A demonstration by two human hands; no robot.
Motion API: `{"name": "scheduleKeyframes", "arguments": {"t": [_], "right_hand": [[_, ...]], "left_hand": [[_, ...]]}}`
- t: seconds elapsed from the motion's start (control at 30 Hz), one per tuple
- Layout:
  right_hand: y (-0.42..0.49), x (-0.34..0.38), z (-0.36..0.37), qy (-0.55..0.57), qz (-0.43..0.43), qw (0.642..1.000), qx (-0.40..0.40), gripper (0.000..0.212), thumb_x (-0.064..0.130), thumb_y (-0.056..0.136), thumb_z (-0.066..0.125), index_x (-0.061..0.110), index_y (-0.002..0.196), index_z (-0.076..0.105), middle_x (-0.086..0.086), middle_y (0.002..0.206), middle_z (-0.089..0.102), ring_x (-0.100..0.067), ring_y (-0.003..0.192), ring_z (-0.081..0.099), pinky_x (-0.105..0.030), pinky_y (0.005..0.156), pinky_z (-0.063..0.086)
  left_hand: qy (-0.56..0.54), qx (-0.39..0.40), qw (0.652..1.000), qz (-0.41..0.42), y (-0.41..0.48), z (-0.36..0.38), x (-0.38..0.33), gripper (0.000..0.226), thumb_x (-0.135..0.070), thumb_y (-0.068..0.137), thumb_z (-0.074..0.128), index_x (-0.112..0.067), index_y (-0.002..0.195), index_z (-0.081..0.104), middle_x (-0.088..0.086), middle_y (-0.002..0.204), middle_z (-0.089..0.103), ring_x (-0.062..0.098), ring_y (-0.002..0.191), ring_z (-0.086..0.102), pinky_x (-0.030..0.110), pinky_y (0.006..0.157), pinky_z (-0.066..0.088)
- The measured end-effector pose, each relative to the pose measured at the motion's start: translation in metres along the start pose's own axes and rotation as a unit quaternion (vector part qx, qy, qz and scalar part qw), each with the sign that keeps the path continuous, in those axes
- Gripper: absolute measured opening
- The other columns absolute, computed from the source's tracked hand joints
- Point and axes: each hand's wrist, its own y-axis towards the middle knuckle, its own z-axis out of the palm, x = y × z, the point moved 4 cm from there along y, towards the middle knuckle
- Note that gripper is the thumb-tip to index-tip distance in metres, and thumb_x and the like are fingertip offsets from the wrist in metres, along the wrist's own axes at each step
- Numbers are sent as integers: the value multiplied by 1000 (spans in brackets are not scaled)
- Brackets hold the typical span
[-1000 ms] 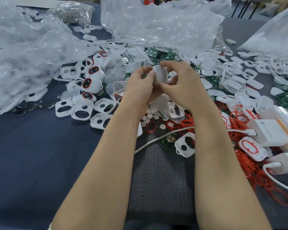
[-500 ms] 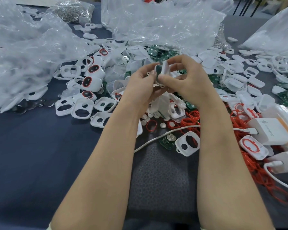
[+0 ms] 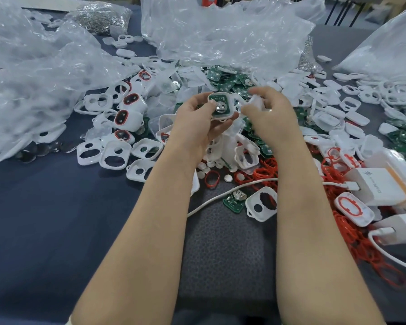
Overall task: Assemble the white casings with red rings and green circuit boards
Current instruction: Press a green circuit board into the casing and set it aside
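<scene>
Evidently cradling the white casing (image 3: pixel 221 118) board-side up in the left hand (image 3: pixel 197 121), ready for capping with the blurred white piece (image 3: pixel 255 102) pinched in the right hand (image 3: pixel 273 116)

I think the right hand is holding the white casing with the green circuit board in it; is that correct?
Not quite: the head view shows the left hand holding the white casing with the green circuit board in it.
</scene>
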Motion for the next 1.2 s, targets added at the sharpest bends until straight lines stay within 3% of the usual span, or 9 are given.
{"name": "scheduleKeyframes", "arguments": {"t": [0.07,0.17,0.27,0.4,0.53,0.67,0.8,1.0,1.2], "right_hand": [[0,-4,4,-116,-4,993,31,45,24,87,59,23,131,54,-2,136,53,-19,125,47,-28,96,36],[-2,-7,10,-149,1,986,78,47,24,86,61,26,132,54,-6,139,49,-21,127,46,-27,96,35],[-2,-3,7,-136,-18,989,51,36,24,89,59,25,125,60,-2,128,56,-14,114,51,-21,87,34],[-4,12,-3,-36,-71,996,-46,10,19,88,60,24,95,66,11,89,62,4,79,53,-5,67,37],[-11,27,9,-59,-133,989,2,12,26,85,67,26,97,67,2,98,61,3,66,43,-18,69,39],[-11,28,17,-119,-140,983,27,22,25,87,67,23,109,67,-5,109,54,2,72,41,-14,74,33],[-12,29,17,-122,-142,982,35,19,21,87,66,19,106,63,-4,111,50,-4,79,43,-12,70,34],[-13,30,15,-105,-163,981,27,13,19,85,67,20,92,56,7,96,52,7,76,42,-1,67,30],[-10,29,0,99,-131,986,-33,14,10,90,62,18,97,52,0,86,65,-10,74,59,-21,70,49]], "left_hand": [[3,1,1000,5,0,-1,0,16,-2,101,42,-6,111,53,25,117,63,26,75,71,25,62,59],[9,-5,1000,26,0,-1,-1,13,-4,101,42,-8,106,54,22,110,64,22,71,72,21,55,56],[18,-14,998,51,1,-2,-2,14,-4,101,43,-12,97,54,18,103,64,19,69,72,20,54,54],[15,-13,999,49,3,-4,-1,13,-3,100,44,-11,103,54,17,101,65,22,71,73,21,56,55],[28,-15,998,53,4,-4,0,13,-4,100,46,-12,101,56,15,95,67,16,71,71,22,57,55],[58,-19,997,52,7,-4,1,18,-4,100,41,-13,104,56,19,107,66,26,90,66,25,60,55],[87,-20,994,56,8,-3,1,21,-3,99,40,-14,105,57,13,98,67,23,83,66,23,54,53],[59,-21,997,46,6,-4,1,17,-9,102,39,-14,103,55,11,94,64,18,74,65,23,54,54],[46,-15,999,24,4,-2,1,16,-16,104,40,-14,97,54,21,118,62,26,78,70,24,57,56]]}}
